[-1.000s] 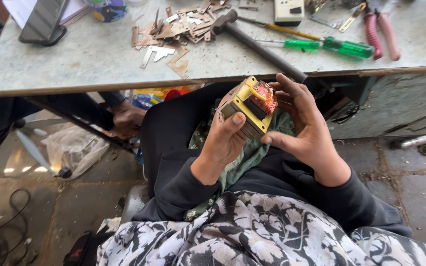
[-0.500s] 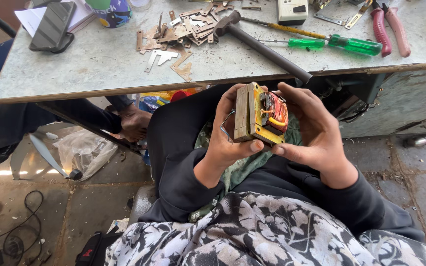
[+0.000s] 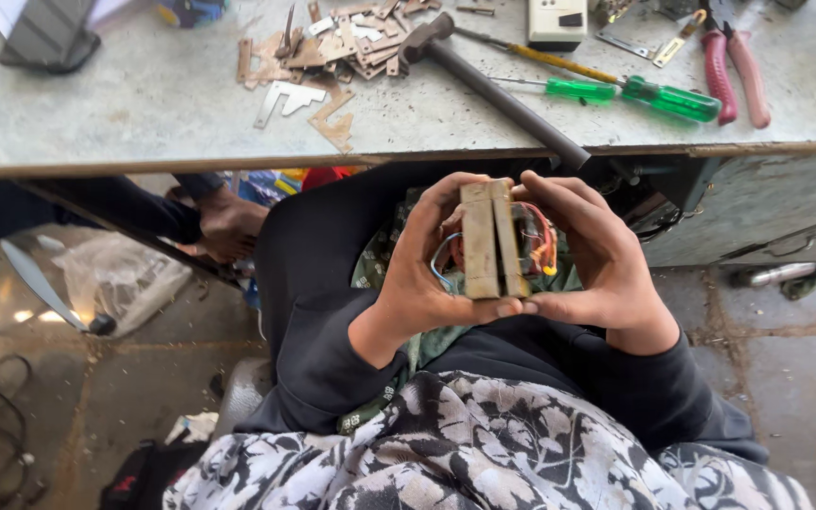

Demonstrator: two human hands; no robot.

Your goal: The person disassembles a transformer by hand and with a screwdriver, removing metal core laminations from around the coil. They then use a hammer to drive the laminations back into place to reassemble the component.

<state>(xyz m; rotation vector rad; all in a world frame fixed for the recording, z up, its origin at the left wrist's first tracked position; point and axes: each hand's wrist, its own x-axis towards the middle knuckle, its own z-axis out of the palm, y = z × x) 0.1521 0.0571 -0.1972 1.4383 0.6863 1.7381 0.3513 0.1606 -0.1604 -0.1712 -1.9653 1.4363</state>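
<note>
Long black sleeves to the wrists, black-and-white floral patterned garment, dark trousers

Between our left hand (image 3: 422, 283) and right hand (image 3: 597, 264) we see a tan transformer core (image 3: 491, 241) with red, orange and blue wires (image 3: 538, 244). Beyond our grip lie 2 green-handled screwdrivers (image 3: 654, 96), red-handled pliers (image 3: 734, 71) and rusty brown metal plates (image 3: 332, 52) on a pale grey bench (image 3: 144, 104).

soft even daylight, sharp centre, edges perhaps slightly stretched, faint shadows
</note>
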